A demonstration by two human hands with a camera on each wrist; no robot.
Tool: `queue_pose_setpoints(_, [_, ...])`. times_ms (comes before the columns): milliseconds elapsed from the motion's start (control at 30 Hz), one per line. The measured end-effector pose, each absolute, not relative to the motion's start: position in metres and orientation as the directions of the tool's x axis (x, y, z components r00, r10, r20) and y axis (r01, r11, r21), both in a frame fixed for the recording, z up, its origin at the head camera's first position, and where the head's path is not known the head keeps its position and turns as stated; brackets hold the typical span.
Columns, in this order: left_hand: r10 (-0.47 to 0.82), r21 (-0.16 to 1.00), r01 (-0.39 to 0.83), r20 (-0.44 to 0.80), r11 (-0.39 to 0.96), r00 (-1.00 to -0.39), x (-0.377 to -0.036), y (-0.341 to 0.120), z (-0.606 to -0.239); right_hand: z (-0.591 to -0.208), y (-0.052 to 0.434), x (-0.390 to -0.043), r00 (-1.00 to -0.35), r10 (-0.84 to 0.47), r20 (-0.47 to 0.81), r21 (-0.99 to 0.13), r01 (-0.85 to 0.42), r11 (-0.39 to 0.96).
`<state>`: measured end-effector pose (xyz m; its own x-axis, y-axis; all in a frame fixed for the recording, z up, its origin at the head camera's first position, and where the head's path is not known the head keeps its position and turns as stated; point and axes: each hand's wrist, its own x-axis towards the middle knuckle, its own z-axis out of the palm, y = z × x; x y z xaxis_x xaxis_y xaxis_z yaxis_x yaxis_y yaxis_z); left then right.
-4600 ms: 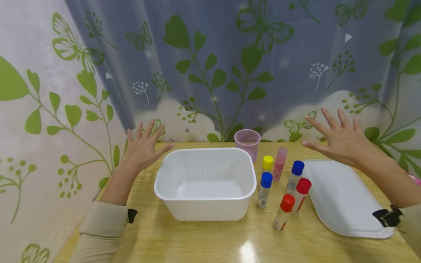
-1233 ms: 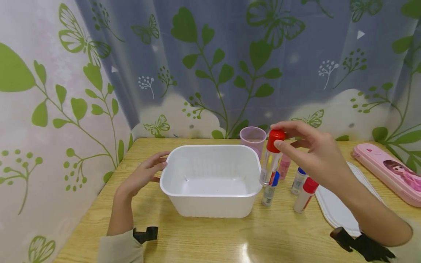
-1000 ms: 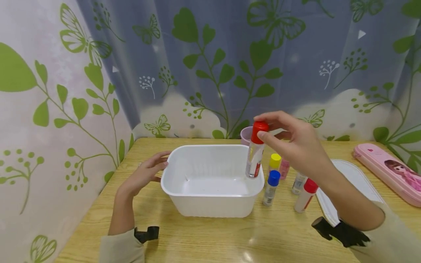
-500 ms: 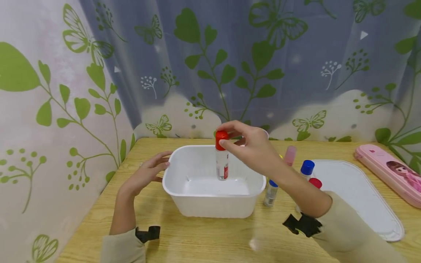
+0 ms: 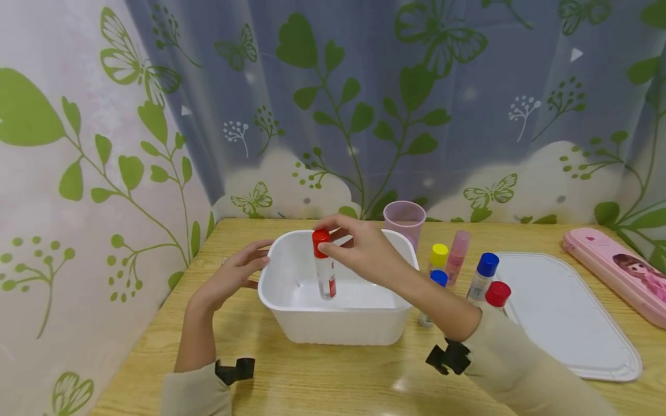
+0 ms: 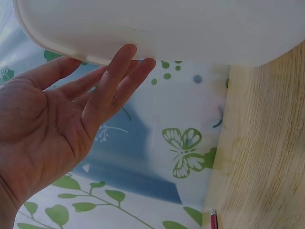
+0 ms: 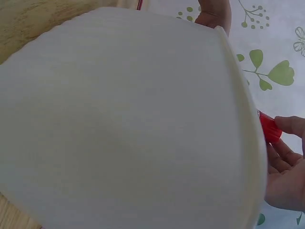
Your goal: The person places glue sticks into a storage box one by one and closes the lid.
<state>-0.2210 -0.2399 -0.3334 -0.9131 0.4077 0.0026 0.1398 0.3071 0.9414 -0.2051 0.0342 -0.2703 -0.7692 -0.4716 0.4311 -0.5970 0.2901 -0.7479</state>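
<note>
A white plastic tub (image 5: 338, 312) stands in the middle of the wooden table. My right hand (image 5: 324, 238) pinches the red cap of a clear glue stick (image 5: 327, 280) and holds it upright inside the tub, toward its left side. The right wrist view shows the tub's inside (image 7: 119, 119), the red cap (image 7: 269, 128) and my right hand (image 7: 281, 140) past the rim. My left hand (image 5: 250, 263) rests with straight fingers against the tub's left end. In the left wrist view that left hand (image 6: 105, 71) touches the tub's rim (image 6: 190, 28).
Right of the tub stand a purple cup (image 5: 404, 221) and several glue sticks: yellow-capped (image 5: 437, 256), pink (image 5: 458, 249), blue-capped (image 5: 484, 274), red-capped (image 5: 497, 294). A white lid (image 5: 557, 312) lies flat farther right. A pink pencil case (image 5: 619, 274) sits at the right edge.
My right hand picked a red-capped glue stick from the group, carried it left over the tub's rim and lowered it inside. My left hand moved to the tub's left end and stayed.
</note>
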Motion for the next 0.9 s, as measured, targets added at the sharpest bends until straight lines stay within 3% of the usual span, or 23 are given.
queue_pose_setpoints(900, [0.396, 0.940, 0.127, -0.009, 0.315, -0.918, -0.222, -0.240, -0.334, -0.307, -0.005, -0.219, -0.804, -0.557, 0.209, -0.825, -0.450, 0.341])
